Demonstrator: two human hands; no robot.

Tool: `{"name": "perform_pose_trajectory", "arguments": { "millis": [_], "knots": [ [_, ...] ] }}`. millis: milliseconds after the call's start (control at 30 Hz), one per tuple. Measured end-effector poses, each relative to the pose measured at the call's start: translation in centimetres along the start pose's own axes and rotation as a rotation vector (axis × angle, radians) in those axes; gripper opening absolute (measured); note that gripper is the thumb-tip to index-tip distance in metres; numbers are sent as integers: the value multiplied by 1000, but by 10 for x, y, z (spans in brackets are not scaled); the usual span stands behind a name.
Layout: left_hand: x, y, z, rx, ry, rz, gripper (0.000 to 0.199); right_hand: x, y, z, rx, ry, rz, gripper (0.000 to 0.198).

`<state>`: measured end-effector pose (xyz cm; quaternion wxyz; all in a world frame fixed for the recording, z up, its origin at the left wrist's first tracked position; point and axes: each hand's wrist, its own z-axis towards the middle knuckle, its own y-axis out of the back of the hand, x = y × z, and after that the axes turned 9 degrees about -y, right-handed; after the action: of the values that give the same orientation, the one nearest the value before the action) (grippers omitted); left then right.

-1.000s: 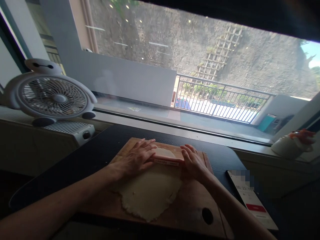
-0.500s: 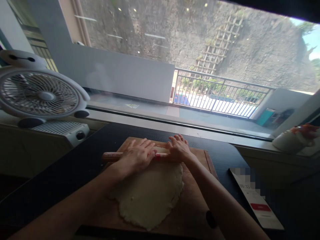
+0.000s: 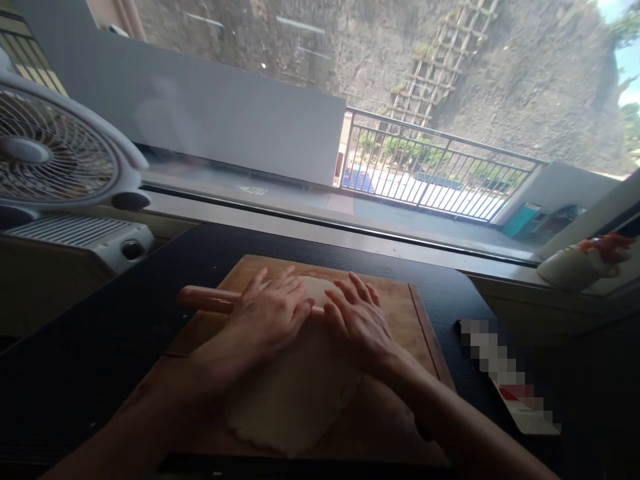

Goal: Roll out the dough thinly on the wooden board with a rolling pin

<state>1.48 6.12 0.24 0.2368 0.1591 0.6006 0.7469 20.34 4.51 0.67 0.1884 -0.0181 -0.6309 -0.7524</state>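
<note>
A wooden rolling pin (image 3: 209,298) lies crosswise over a wide sheet of pale dough (image 3: 287,407). Its left end sticks out past the wooden board (image 3: 403,327) beneath the dough. My left hand (image 3: 274,308) rests palm down on the pin, fingers stretched forward and spread. Over the pin's right part, my right hand (image 3: 359,319) lies flat with its fingers apart, hiding that end. Both hands press from above and are not wrapped around the pin. Dough shows beyond the pin and on the near side, its edge ragged.
The board sits on a dark table (image 3: 193,257). A phone (image 3: 535,417), partly pixelated, lies to the right. At the left stands a white fan (image 3: 55,153). A white pot with an orange figure (image 3: 567,267) is on the windowsill, before a large window.
My right hand has turned and its fingers have spread out flat over the pin. My left hand remains on the pin, with its fingers spread wider. The camera view has shifted.
</note>
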Motion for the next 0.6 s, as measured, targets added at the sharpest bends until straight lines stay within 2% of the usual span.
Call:
{"name": "perform_pose_trajectory", "arguments": {
  "millis": [100,167,267,367,500,600],
  "knots": [
    [11,-4,32,19,80,3,55,-12,-2,44,35,-110,7,41],
    [19,-6,51,67,110,-16,57,-17,-1,68,59,-135,15,40],
    [20,-6,56,102,109,-16,57,-18,0,74,76,-156,27,39],
    [6,-2,31,43,79,6,55,-15,0,45,60,-144,25,43],
    [-13,6,-18,-26,-18,-15,50,-16,4,-19,5,1,-43,45],
    [-22,13,-35,-34,-112,-52,42,-21,15,-52,-26,42,-103,47]
  ]
}}
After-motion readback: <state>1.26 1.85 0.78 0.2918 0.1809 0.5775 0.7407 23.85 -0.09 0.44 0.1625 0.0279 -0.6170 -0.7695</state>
